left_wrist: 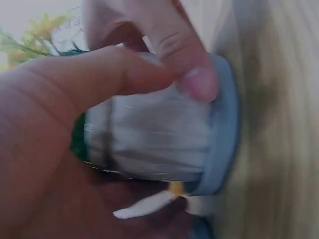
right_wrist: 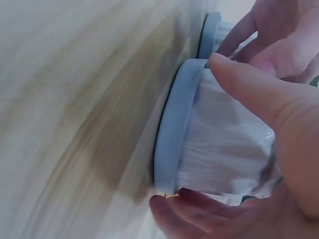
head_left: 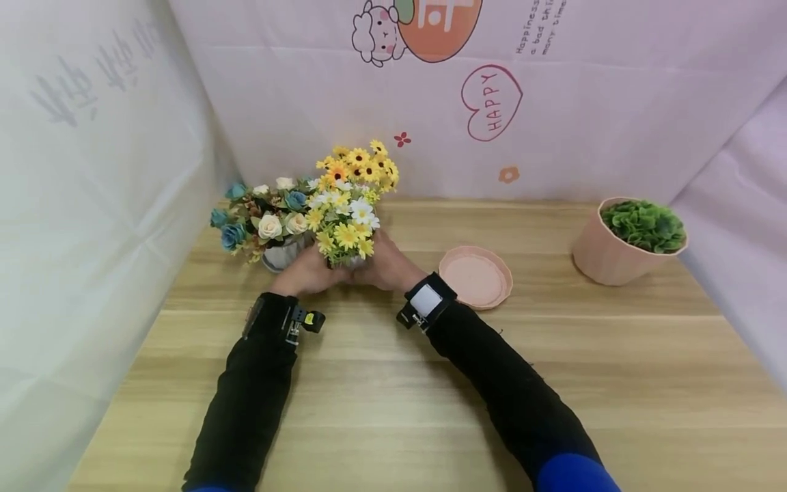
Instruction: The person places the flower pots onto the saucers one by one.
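Observation:
Both hands hold a small pale pot (left_wrist: 154,139) of yellow and white daisies (head_left: 347,232). It sits in a blue-grey saucer (right_wrist: 174,134) down at the wooden table. My left hand (head_left: 311,272) wraps the pot's left side, thumb across its front in the left wrist view. From the other side my right hand (head_left: 387,265) grips it, its thumb near the saucer's rim. In the head view the hands and blooms hide most of the pot. Just left of it stands a pot (head_left: 285,254) of blue and cream roses (head_left: 270,224).
Yellow dark-centred flowers (head_left: 363,167) rise behind the daisies. Right of the hands lies a pink saucer (head_left: 475,277), beside the right wrist. A pink pot (head_left: 609,253) with a green leafy plant (head_left: 645,225) stands far right. A printed white cloth (head_left: 418,164) hangs behind the wooden table (head_left: 369,396).

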Demonstrator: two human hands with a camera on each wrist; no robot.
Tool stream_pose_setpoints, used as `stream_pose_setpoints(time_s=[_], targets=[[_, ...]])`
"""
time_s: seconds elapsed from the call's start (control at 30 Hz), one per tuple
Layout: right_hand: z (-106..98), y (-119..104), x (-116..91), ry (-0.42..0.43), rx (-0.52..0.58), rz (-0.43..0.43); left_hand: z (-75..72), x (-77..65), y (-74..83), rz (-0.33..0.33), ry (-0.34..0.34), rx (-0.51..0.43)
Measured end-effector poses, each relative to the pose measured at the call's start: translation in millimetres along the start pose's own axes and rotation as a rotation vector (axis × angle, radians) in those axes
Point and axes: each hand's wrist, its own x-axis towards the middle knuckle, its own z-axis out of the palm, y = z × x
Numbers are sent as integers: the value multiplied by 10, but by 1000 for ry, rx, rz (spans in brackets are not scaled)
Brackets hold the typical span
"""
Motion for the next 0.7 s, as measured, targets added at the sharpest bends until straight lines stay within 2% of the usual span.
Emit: stream_pose_setpoints(time_s=[0.1,0.17,0.3,0.4,0.53,0.7], targets=[[-29,-6,-101,-24,23,48,-5,-93,102,-13,-55,49],[-57,-10,-164,-31,25,83,-12,-160,190,-68,-95,105],[-136,-32,-269,-38,-7,164,-6,-274,386,-225,-172,225],[-244,-85,-366,-62,-50,253,17,-331,522,-282,-215,282],[-426,-157,-512,-80,-70,326,56,-397,662,-276,-253,340],[-702,-195,-764,-27,-107,324,139,-430,753,-196,-313,274]])
